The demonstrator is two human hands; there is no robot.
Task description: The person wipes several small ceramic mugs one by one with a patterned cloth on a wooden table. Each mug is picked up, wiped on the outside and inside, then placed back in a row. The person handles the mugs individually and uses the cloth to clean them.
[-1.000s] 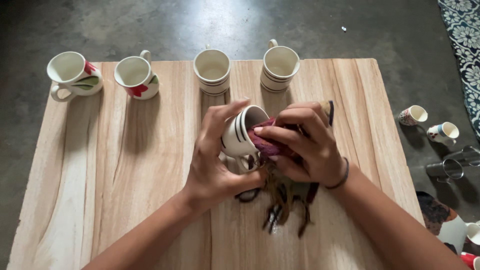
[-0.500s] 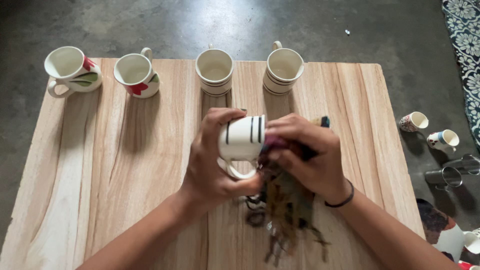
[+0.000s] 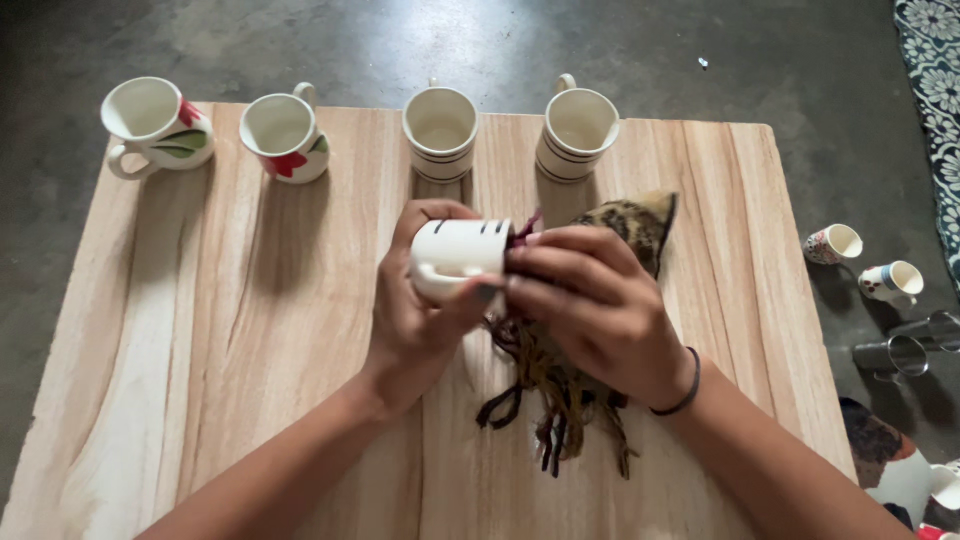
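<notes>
My left hand (image 3: 415, 320) grips a white mug with dark stripes (image 3: 456, 255), turned on its side above the middle of the wooden table (image 3: 230, 350), its mouth facing right. My right hand (image 3: 595, 310) holds a dark patterned cloth (image 3: 630, 225) with a maroon part and frayed tassels, and presses it into the mug's mouth. The tassels (image 3: 555, 400) hang down onto the table under my right hand. A dark band circles my right wrist.
Along the table's far edge stand two flower-painted mugs (image 3: 155, 125) (image 3: 285, 135) and two striped mugs (image 3: 440, 132) (image 3: 575, 132). On the grey floor to the right lie small cups (image 3: 832, 243) (image 3: 890, 282), glasses (image 3: 905, 350) and a patterned rug (image 3: 930, 60).
My left hand has turned the striped mug further onto its side, handle now toward me. The cloth has shifted and its patterned corner now sticks up behind my right hand.
</notes>
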